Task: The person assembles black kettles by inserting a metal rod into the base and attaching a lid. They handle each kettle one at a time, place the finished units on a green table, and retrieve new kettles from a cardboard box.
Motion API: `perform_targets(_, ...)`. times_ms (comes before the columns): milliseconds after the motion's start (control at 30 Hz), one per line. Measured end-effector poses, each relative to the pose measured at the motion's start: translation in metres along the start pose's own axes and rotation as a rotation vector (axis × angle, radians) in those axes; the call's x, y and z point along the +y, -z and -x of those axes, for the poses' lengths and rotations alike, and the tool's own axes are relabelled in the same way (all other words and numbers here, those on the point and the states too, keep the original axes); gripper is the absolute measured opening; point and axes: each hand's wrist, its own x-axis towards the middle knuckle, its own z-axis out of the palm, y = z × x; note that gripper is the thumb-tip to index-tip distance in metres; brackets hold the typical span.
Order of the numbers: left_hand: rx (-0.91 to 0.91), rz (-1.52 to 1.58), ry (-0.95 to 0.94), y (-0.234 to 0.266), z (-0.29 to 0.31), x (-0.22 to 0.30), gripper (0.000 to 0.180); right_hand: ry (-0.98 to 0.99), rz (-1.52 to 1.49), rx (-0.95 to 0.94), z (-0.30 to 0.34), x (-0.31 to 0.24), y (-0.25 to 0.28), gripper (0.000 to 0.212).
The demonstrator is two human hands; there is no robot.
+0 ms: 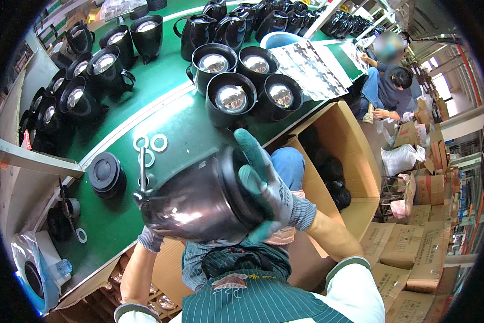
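A glossy black jug [193, 207] is tipped on its side above the bench edge, its wide round end toward the right. My right hand [269, 188], in a grey glove with green fingertips, grips the black round piece [236, 183] at that end, fingers spread around its rim. Under the narrow end is my left hand [153, 237]; only its cuff and a bit of glove show, its fingers hidden behind the jug. White rings [159, 142] lie on the bench beyond the jug, beside an upright metal rod [142, 169]. Round black lids [106, 173] are stacked to the left.
Open black jugs with shiny liners [231, 99] crowd the green bench [166, 116]; more stand behind. An open carton [360, 161] with black parts is at my right. A blue tub [48, 301] sits at lower left. A person [387, 89] sits far right, near stacked cartons [409, 247].
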Motion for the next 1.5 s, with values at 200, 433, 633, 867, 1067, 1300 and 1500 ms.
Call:
perform_targets(200, 0.010, -0.167, 0.104, -0.036, -0.006, 0.018, 0.058, -0.251, -0.281, 0.118, 0.016, -0.023, -0.001, 0.099)
perform_targets(433, 0.126, -0.763, -0.212, -0.103, -0.001, 0.057, 0.053, -0.452, -0.645, 0.415, 0.165, 0.007, -0.048, 0.069)
perform_targets(633, 0.226, -1.416, -1.016, -0.200, -0.035, 0.029, 0.041, -0.862, -0.585, 0.515, 0.167, 0.014, 0.019, 0.078)
perform_targets(867, -0.135, -2.002, -0.546, -0.095, 0.009, -0.018, 0.072, -0.768, -0.513, 0.419, 0.181, -0.035, 0.060, 0.068)
perform_targets(1067, 1.054, -2.055, 0.096, 0.027, 0.003, 0.020, 0.073, -0.796, -0.566, 0.345, 0.204, -0.027, -0.009, 0.111)
perform_targets(1300, 0.481, -1.424, -0.241, -0.137, -0.019, 0.057, 0.044, -0.725, -0.528, 0.406, 0.206, -0.035, -0.018, 0.105)
perform_targets(1500, -0.274, -1.612, -0.111, -0.262, -0.047, 0.043, 0.054, -0.770, -1.142, 0.952, 0.172, -0.023, -0.017, 0.077)
